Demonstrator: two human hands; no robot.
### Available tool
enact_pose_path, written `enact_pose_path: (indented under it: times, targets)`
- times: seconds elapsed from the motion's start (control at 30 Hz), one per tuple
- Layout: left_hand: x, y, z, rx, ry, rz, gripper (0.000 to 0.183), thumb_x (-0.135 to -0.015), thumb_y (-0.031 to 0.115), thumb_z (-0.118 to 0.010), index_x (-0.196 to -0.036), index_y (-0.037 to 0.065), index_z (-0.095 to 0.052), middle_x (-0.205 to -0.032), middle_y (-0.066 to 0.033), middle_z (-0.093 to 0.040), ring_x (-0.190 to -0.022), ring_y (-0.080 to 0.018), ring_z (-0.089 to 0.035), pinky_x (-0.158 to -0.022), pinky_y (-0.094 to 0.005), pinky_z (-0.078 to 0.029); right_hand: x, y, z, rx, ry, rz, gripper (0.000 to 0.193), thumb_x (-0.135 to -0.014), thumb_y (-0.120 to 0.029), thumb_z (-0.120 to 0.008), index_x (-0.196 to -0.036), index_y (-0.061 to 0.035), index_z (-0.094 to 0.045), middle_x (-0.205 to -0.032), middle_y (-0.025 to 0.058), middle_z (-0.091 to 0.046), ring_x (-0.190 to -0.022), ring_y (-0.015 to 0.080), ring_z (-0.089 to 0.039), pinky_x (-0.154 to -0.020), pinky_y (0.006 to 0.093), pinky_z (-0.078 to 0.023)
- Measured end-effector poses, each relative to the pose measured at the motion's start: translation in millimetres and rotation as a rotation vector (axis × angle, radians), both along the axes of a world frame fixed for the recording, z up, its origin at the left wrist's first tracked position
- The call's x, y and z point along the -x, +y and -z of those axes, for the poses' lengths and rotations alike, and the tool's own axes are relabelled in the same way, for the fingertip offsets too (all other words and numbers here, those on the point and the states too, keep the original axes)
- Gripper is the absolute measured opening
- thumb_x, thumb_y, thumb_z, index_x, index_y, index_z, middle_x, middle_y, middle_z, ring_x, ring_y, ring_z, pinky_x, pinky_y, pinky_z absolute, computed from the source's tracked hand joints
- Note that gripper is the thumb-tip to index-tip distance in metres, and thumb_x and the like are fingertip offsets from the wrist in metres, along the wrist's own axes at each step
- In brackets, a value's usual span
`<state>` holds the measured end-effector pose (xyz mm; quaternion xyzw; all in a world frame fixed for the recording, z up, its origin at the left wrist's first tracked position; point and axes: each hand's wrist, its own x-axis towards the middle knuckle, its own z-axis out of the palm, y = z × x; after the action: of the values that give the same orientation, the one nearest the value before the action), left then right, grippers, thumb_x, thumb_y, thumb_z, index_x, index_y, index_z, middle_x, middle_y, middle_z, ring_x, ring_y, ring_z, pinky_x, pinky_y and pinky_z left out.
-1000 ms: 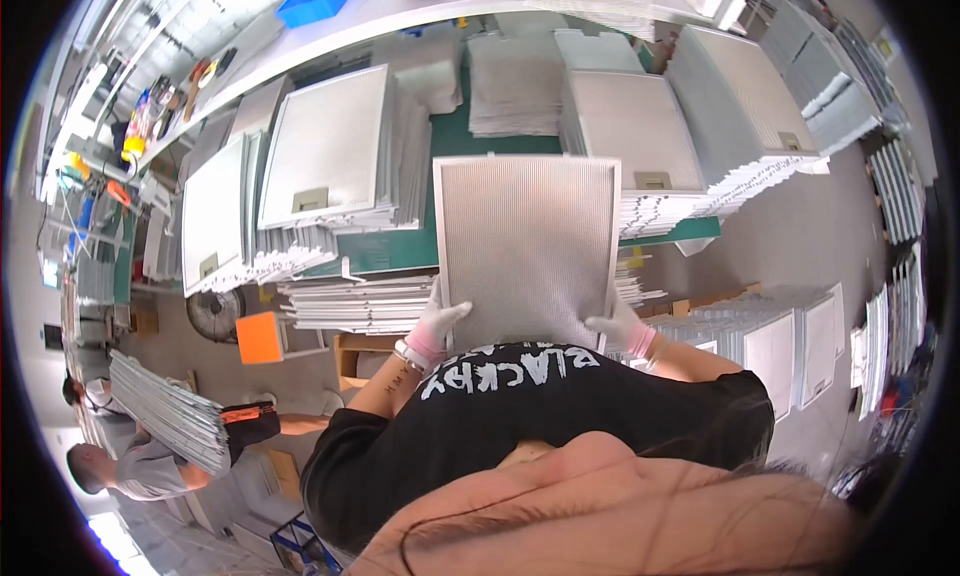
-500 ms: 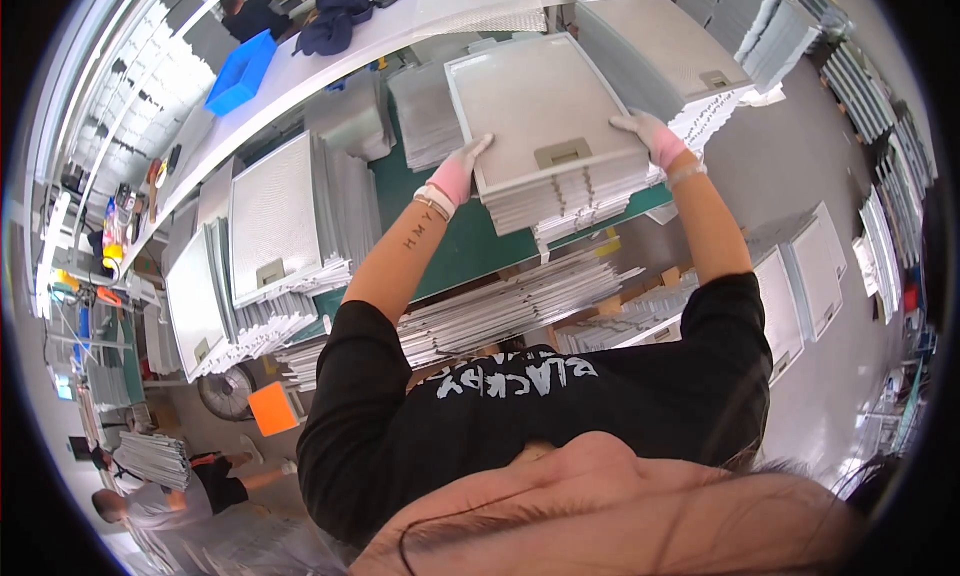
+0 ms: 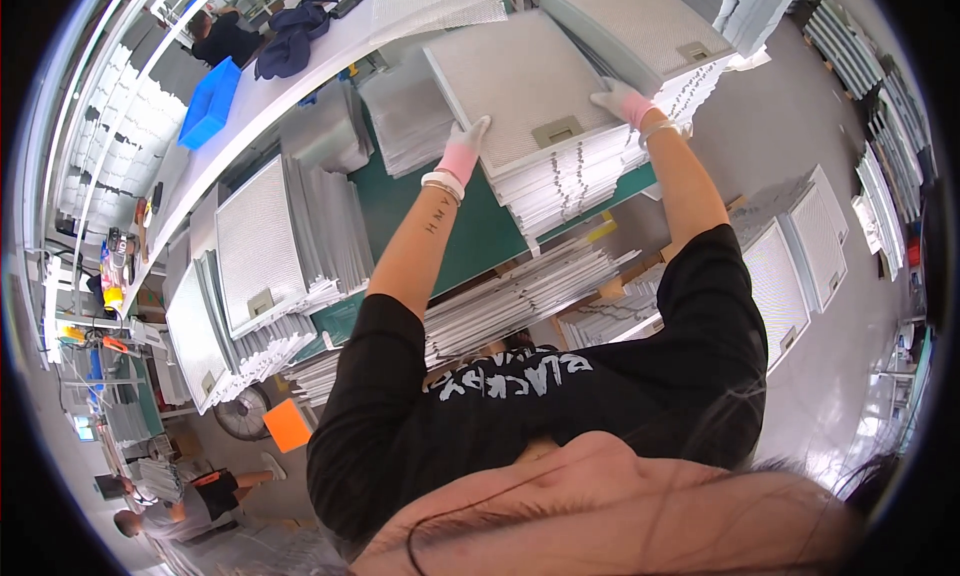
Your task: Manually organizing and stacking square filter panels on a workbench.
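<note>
The person's left hand point(image 3: 463, 148), in a white glove with a pink cuff, was at the left edge of a silver-grey rectangular mesh panel point(image 3: 515, 86) with a pale metal frame and a small grey rectangular latch plate point(image 3: 557, 130) near its closest edge. The thumb lay along the frame, and the other fingers were mostly hidden; I could not tell whether they were closed around the edge. The right hand point(image 3: 625, 102), gloved the same way, touched the panel's right edge with its fingers partly spread and reaching onto the frame. How firmly they held it could not be told.

The panel lay flat, face up, on top of a tall stack of similar white-edged panels point(image 3: 565, 184), which stood on a green-topped table point(image 3: 395, 211). Just to its right was another tall stack of framed mesh panels point(image 3: 640, 26); to its left stood a lower pile of thin grey sheets point(image 3: 410, 106). Farther left along the table was a further stack of latch-fitted panels point(image 3: 258, 246).

Behind the stacks, a long white shelf point(image 3: 262, 104) carried an open blue plastic bin point(image 3: 210, 104) and a crumpled dark navy cloth point(image 3: 292, 41). Below the table lay a row of white-edged panels point(image 3: 530, 296). A flat orange square point(image 3: 288, 426) stood near a round wire-caged fan point(image 3: 243, 413).
</note>
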<state>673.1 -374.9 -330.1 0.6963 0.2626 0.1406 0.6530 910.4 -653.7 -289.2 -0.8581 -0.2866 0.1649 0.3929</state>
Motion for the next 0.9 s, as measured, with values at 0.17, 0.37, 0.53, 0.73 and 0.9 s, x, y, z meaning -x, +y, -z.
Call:
enact_pose_path:
  times: [0.17, 0.37, 0.53, 0.73, 0.9]
  targets:
    - [-18.5, 17.7, 38.1, -0.42, 0.16, -0.097, 0.07, -0.093, 0.047, -0.073, -0.134, -0.008, -0.058, -0.126, -0.0277, -0.066, -0.117, -0.0394, -0.064, -0.099, -0.0444, -0.052, 11.2, -4.3, 15.0, 0.112, -0.081, 0.09, 0.079, -0.092, -0.043, -0.067, -0.155, -0.0027, -0.042, -0.147, 0.0261, -0.056, -0.137, 0.0401, -0.053, -0.116, 0.0411, -0.04]
    - [23.2, -0.7, 9.7, -0.435, -0.107, -0.388, 0.078, -0.1, 0.048, -0.063, -0.145, -0.014, -0.044, -0.143, -0.0385, -0.049, -0.138, -0.0468, -0.047, -0.115, -0.0454, -0.039, 55.2, 6.1, -29.4, 0.315, -0.269, 0.204, 0.083, -0.09, -0.045, -0.068, -0.154, -0.0015, -0.04, -0.148, 0.0307, -0.052, -0.137, 0.0468, -0.05, -0.114, 0.0484, -0.042]
    - [207.8, 10.0, -29.1, -0.833, -0.247, -0.398, 0.054, -0.095, 0.024, -0.073, -0.141, 0.001, -0.057, -0.139, -0.0192, -0.059, -0.138, -0.0371, -0.05, -0.118, -0.0448, -0.037, 202.7, 49.2, -49.4, -0.157, -0.831, -0.027, 0.066, -0.089, -0.025, -0.073, -0.146, 0.0002, -0.051, -0.141, 0.026, -0.057, -0.13, 0.0437, -0.055, -0.111, 0.0476, -0.045]
    - [463.4, 164.6, -75.6, -1.355, 0.099, -0.947, 0.03, -0.09, 0.014, -0.074, -0.119, 0.006, -0.071, -0.122, -0.0199, -0.07, -0.121, -0.0386, -0.064, -0.103, -0.0449, -0.05, 358.6, 159.4, -29.4, -0.388, -0.203, -0.705, 0.042, -0.092, -0.024, -0.071, -0.126, -0.0007, -0.067, -0.126, 0.0202, -0.069, -0.121, 0.0361, -0.064, -0.107, 0.0418, -0.049]
    - [539.1, 299.9, -91.9, -0.691, 0.672, -0.567, 0.076, -0.078, 0.043, -0.087, -0.132, -0.003, -0.063, -0.128, -0.0256, -0.066, -0.131, -0.0396, -0.055, -0.111, -0.0469, -0.045, 421.2, 297.5, 10.6, -0.321, 0.237, -0.715, 0.074, -0.094, -0.04, -0.071, -0.147, 0.0067, -0.048, -0.14, 0.0277, -0.061, -0.133, 0.0347, -0.059, -0.111, 0.0404, -0.045]
